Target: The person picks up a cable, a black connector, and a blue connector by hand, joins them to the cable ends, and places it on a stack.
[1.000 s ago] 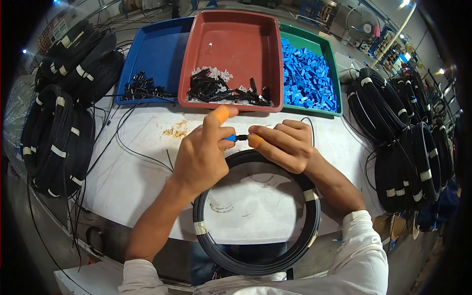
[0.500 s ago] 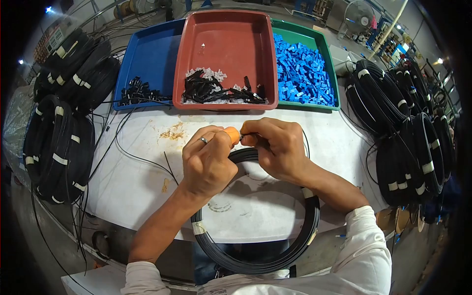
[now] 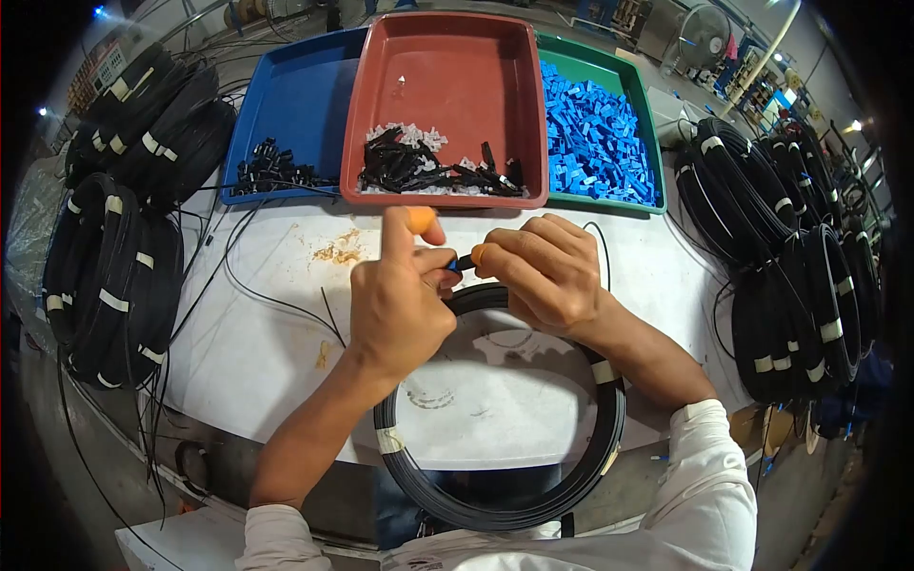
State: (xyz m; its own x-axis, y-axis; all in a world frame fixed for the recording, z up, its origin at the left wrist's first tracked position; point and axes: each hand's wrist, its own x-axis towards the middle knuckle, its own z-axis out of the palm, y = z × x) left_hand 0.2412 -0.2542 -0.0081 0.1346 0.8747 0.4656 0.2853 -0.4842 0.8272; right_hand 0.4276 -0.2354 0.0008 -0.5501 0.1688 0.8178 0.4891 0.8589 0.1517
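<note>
Between my hands is a small black connector with a blue part at its left end. My right hand grips its right side, with an orange cover on a fingertip. My left hand holds the blue end in its lower fingers, while its index finger, with an orange cover on it, is raised. Below my hands a coil of black cable, bound with white tape, lies over the table's front edge. A thin cable loops up behind my right hand.
Behind my hands stand a blue tray with small black parts, a red tray with black and clear pieces, and a green tray of blue pieces. Black cable coils are stacked left and right of the white table.
My left index finger has lifted away from the pinch, and the black connector with its blue end now shows between my hands. The view has shifted slightly.
</note>
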